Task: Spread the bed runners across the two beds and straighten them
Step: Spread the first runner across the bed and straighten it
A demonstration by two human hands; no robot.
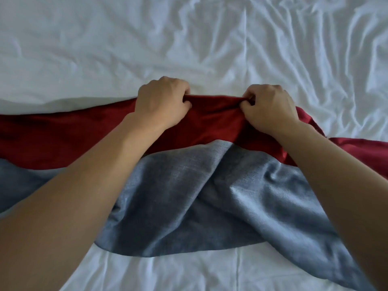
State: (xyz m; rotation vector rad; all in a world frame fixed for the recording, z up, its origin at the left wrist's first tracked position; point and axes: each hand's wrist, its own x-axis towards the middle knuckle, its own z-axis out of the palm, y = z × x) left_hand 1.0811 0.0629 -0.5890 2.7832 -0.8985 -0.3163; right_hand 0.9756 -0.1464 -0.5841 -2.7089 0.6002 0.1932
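White bed linen (210, 49), heavily creased toward the upper right of the frame, filled the background, and a faint vertical seam was seen running down the centre. Whether one bed or two pushed together was shown could not be told. Across the middle of the frame, from left edge to right edge, the bed runner (178, 185) was laid: a red satin-like band (63, 135) along its upper side and a grey woven band (189, 196) along its lower side. The grey part was bunched and twisted at lower centre and lower right, so the straightening was judged unfinished.

The cloth was judged light, soft and limp, with no stiffness to carry a push; wrinkles would be removed by tension, not pressure. The sheen of the red band suggested a slippery face, likely to slide over the linen and through a loose pinch. The hemmed upper edge was judged the soundest place for a hold, with the hands set apart.

That upper red edge was gripped at centre frame by the left hand (161, 101) and the right hand (270, 108). Fingers of both were curled tightly, with a fold of red cloth pinched against each thumb and lifted slightly off the linen.
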